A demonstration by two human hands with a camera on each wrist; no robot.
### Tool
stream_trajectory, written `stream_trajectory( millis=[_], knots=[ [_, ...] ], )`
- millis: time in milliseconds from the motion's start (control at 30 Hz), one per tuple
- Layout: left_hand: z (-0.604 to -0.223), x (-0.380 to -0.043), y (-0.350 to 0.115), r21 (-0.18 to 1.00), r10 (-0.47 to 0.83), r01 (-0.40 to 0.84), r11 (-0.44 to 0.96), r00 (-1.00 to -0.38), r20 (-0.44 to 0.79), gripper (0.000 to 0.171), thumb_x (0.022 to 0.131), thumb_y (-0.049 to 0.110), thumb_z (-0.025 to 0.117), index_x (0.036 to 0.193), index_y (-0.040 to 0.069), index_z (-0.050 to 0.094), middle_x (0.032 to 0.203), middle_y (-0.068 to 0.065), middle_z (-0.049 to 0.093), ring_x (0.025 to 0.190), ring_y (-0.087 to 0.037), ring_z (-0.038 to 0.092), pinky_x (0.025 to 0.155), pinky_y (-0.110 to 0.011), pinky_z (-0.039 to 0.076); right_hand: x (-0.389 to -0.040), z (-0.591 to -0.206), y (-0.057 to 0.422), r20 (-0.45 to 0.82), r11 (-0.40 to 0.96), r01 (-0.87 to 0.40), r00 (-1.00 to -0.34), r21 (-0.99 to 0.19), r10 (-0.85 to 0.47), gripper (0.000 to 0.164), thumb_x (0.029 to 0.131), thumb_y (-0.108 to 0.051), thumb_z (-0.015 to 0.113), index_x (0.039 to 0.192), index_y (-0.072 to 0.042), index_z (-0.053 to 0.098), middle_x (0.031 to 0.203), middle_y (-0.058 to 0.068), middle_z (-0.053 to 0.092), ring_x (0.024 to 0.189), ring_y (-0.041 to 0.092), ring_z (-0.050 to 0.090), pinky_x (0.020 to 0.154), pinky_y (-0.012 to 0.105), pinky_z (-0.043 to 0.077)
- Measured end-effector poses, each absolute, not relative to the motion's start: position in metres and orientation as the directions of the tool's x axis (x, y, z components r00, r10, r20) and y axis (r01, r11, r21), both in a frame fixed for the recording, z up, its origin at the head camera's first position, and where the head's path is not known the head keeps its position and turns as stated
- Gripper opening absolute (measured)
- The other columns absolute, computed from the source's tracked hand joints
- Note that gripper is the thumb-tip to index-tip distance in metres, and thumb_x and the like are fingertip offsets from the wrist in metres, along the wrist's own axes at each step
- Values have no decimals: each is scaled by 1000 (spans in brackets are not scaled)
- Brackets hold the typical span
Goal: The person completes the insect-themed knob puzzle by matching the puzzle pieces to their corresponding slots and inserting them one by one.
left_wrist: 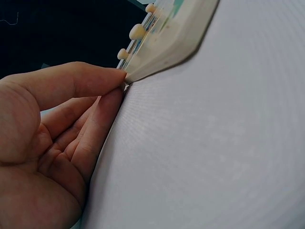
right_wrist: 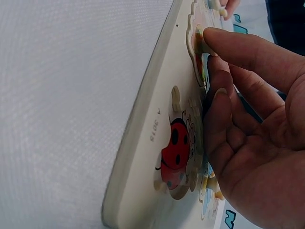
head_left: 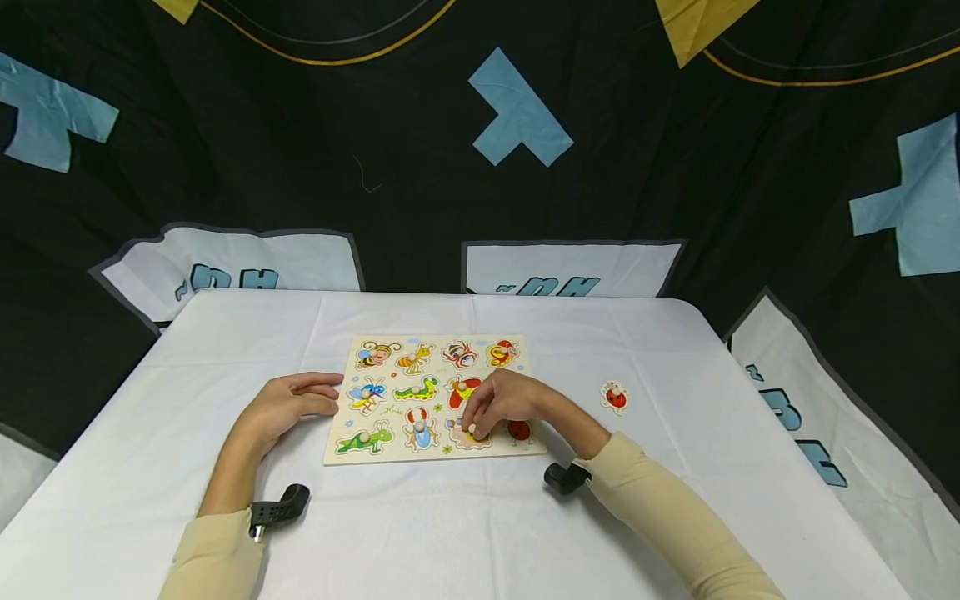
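Observation:
A wooden peg puzzle board (head_left: 442, 459) with several knobbed insect pieces lies flat on the table. My right hand (head_left: 504, 402) is over its lower right part, thumb and fingers pinching the knob of a scalloped-edged puzzle piece (right_wrist: 191, 45) in the bottom row; fingers partly hide its picture. Beside it, at the board's corner, a recess with a printed red ladybug (right_wrist: 175, 148) has no piece in it. A loose ladybug piece (head_left: 615, 397) lies on the cloth to the right. At the left edge, my left hand (head_left: 288, 406) touches the board with extended fingertips (left_wrist: 112, 78).
A white cloth covers the table (head_left: 405, 533). Behind it hangs a black curtain (head_left: 405, 158) with light blue and white patches. A black wrist camera (head_left: 281, 506) sits at the left cuff, another camera (head_left: 566, 478) at the right.

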State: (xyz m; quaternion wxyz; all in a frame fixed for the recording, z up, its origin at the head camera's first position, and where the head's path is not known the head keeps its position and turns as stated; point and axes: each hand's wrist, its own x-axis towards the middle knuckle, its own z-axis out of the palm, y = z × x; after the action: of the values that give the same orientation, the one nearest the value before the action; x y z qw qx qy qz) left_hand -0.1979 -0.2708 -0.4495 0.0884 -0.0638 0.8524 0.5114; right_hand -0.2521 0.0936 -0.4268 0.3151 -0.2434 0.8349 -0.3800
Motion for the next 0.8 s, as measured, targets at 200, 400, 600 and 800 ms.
stream_trajectory(
  millis=[200,400,600,800],
  knots=[
    [-450,-197,-271,864,-14,-198,463,-976,-217,63,83,22,81,141,8,60,116,-5,72,103,-6,61,98,-32,39,-252,-427,93,-346,603,-167,-688,-780,-638,13,74,-9,86,85,-15,81,75,-3,73,69,9,60,64,26,45],
    [-449,-198,-271,867,-9,-193,459,-977,-213,63,84,22,80,141,9,60,116,-5,72,103,-5,60,99,-33,37,-252,-427,93,-349,621,-183,-693,-762,-631,13,74,-12,86,83,-19,81,76,-3,73,69,8,60,64,25,45],
    [-449,-198,-271,865,-13,-197,460,-976,-216,63,83,22,81,142,9,60,115,-4,72,104,-6,59,100,-34,37,-252,-425,91,-352,644,-194,-705,-740,-616,12,74,-13,87,83,-20,82,76,-4,74,69,9,60,64,25,45],
    [-449,-198,-271,866,-15,-201,457,-976,-219,63,83,22,80,142,9,59,116,-5,72,105,-8,59,102,-37,36,-252,-425,90,-354,634,-176,-703,-753,-617,13,73,-10,87,83,-16,82,76,-2,75,68,9,61,62,25,44]
  ],
)
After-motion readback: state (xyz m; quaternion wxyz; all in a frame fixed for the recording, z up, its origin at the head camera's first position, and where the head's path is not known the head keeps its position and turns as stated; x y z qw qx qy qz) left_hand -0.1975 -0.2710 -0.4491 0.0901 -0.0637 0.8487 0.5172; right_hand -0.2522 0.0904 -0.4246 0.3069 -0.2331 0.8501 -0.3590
